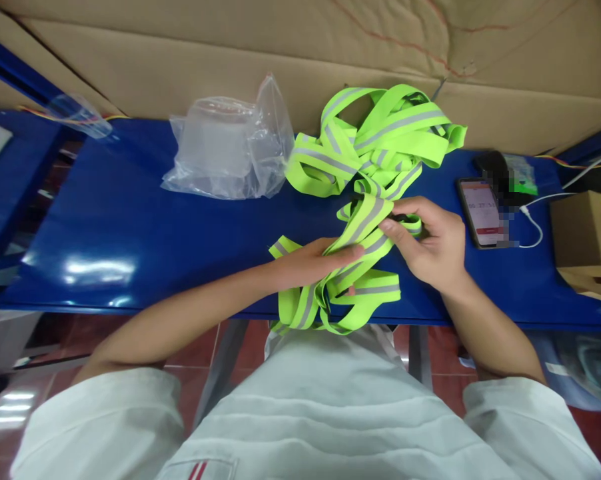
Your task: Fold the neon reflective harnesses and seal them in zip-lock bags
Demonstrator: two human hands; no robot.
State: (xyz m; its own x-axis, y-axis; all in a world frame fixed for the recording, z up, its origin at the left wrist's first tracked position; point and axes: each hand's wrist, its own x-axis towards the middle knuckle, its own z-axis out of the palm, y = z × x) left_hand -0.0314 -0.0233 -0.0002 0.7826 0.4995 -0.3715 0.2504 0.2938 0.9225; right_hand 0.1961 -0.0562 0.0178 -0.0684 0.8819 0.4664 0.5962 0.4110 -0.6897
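A bundle of neon yellow-green reflective straps [368,223] with grey stripes lies across the blue table in front of me. My left hand [325,262] is closed round the lower part of the bundle, thumb on top and fingers underneath. Folds and loose ends of strap hang below it over the table's front edge. My right hand [428,243] pinches the strap's right side with thumb and fingers, where a small dark piece, perhaps a buckle, shows in part. Behind the hands, a tangled heap of the same straps [400,127] leans near the cardboard and joins the held bundle.
A clear plastic bag [220,150] lies left of the heap. To the right are a phone [482,213] with a lit screen, a white cable [533,227], a dark object [495,167] and a cardboard box [583,240]. Cardboard [180,57] walls off the back of the blue table [105,220].
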